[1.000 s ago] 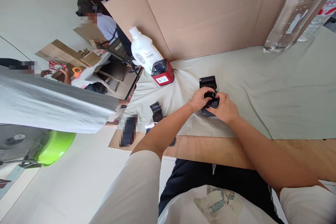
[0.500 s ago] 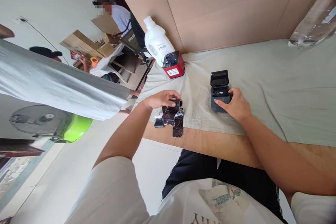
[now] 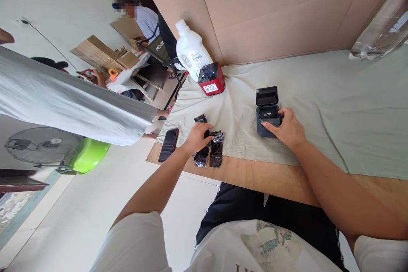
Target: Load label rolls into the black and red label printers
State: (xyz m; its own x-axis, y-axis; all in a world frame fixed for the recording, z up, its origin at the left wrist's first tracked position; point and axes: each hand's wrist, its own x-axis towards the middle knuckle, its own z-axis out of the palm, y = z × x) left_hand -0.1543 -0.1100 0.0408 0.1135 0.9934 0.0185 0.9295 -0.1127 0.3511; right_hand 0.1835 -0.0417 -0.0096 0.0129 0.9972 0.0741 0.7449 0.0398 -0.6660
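A makeshift packing workroom: cardboard sheets (image 3: 270,8), cloth-covered table (image 3: 334,102), label printers (image 3: 267,112), co-workers handling boxes (image 3: 105,57).

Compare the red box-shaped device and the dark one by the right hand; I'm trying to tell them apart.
The red device is red-bodied with a white label, untouched, beside the white bottle. The dark device is dark grey, its lid flipped open, right hand on it. Both are small boxy units on the cloth.
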